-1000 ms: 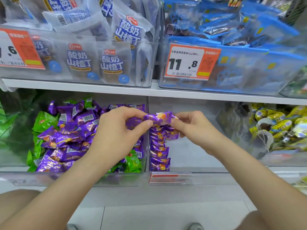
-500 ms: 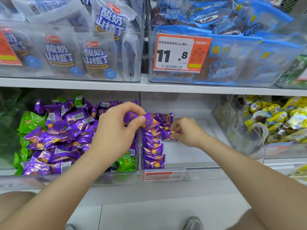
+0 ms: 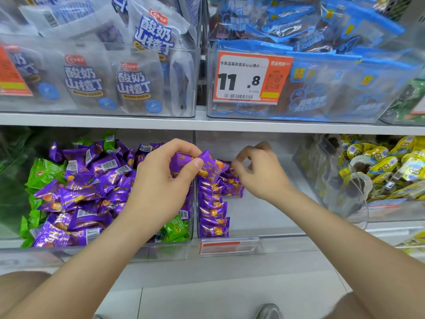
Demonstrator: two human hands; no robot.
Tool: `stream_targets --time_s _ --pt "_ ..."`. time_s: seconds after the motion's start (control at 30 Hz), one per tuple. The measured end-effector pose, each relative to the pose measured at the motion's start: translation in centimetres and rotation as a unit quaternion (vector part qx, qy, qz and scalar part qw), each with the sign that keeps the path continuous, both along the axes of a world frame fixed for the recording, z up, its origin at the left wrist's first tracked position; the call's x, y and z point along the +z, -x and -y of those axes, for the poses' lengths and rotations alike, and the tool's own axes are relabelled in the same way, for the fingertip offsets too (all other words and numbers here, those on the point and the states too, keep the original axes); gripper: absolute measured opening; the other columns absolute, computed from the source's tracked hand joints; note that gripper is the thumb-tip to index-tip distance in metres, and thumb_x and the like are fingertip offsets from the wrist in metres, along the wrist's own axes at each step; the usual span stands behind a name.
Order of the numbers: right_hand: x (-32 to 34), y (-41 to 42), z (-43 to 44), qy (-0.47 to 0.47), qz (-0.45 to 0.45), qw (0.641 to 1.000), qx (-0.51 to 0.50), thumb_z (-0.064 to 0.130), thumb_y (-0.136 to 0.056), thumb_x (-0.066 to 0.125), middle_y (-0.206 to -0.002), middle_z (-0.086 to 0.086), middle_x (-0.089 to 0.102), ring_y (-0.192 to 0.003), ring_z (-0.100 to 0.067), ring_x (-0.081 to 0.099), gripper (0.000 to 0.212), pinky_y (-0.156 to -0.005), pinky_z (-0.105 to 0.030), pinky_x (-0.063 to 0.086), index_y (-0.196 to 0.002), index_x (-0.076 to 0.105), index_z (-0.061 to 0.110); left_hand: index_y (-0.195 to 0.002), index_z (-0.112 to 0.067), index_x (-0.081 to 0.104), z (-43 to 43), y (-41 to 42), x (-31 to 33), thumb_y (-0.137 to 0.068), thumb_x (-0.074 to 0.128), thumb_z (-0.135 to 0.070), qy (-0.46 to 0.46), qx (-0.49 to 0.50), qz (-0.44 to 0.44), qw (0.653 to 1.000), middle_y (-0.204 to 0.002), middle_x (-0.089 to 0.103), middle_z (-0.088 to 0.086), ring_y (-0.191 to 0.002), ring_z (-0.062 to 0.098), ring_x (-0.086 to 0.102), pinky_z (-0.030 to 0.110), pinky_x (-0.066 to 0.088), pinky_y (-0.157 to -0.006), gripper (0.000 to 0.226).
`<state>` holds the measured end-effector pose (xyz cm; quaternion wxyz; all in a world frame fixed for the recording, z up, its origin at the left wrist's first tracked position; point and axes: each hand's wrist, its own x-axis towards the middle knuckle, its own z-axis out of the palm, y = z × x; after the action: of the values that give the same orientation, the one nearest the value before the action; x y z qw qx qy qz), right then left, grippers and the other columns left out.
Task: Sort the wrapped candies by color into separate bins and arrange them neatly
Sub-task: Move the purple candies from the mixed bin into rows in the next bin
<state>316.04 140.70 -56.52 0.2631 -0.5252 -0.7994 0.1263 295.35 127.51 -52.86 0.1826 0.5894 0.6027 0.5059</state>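
While the left hand (image 3: 165,180) pinches purple candies (image 3: 208,168) directly above the bin divider (image 3: 195,229), the right hand (image 3: 261,174) curls just right of it, over the stacked purple row (image 3: 212,215) hugging that wall. I cannot tell whether the right hand grips one. Farther right of the divider, the bin floor (image 3: 253,215) lies bare.
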Motion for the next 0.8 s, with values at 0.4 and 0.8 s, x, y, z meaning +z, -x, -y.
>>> stream_targets --time_s 0.4,0.8 --pt "4.2 -1.2 3.6 0.173 -0.227 0.954 0.087 0.028 -0.085 0.087 -0.080 -0.005 0.078 -0.055 -0.011 0.067 0.025 -0.050 -0.022 0.049 -0.103 0.076 0.013 -0.122 -0.040 0.067 -0.1 -0.2 -0.3 -0.098 0.070 -0.027 0.025 -0.022 0.011 0.999 -0.098 0.075 -0.014 -0.064 0.003 0.063 0.020 0.049 -0.059 0.027" --pt "-3.6 -2.6 -1.2 0.125 0.175 0.974 0.076 0.020 -0.089 0.077 -0.102 -0.004 0.068 -0.099 -0.021 0.050 0.020 -0.079 -0.033 0.045 -0.107 0.070 0.025 -0.107 -0.043 0.074 -0.2 -0.4 -0.9 -0.095 0.074 -0.027 0.047 -0.015 -0.061 0.997 -0.093 0.070 -0.012 -0.072 0.016 0.067 0.038 0.058 -0.074 0.020"
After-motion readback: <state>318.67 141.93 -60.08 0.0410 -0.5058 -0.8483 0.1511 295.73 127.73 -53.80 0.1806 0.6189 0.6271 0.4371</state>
